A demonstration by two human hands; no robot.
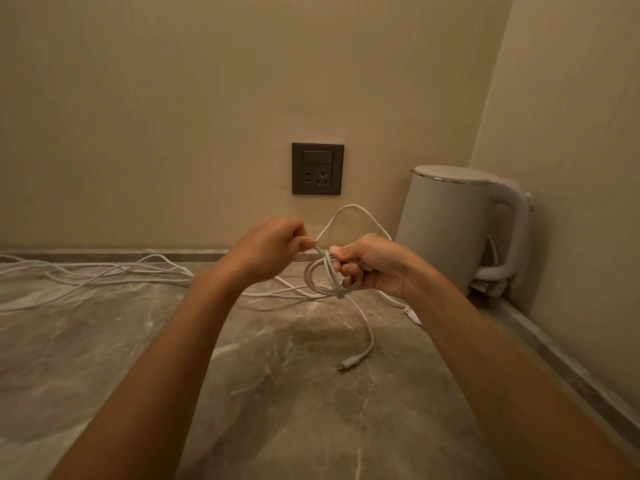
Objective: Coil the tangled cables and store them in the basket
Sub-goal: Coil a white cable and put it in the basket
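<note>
White cable coil (309, 276) is gripped in the right hand (372, 263) while the left hand (273, 247) pinches its loose strand (351, 205).

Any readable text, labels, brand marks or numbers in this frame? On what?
None readable.
wall socket: a switch and pin holes only, no legible marking.
kettle: plain white side, no logo showing.
white cable and its connector: any print is too small to make out.
</note>
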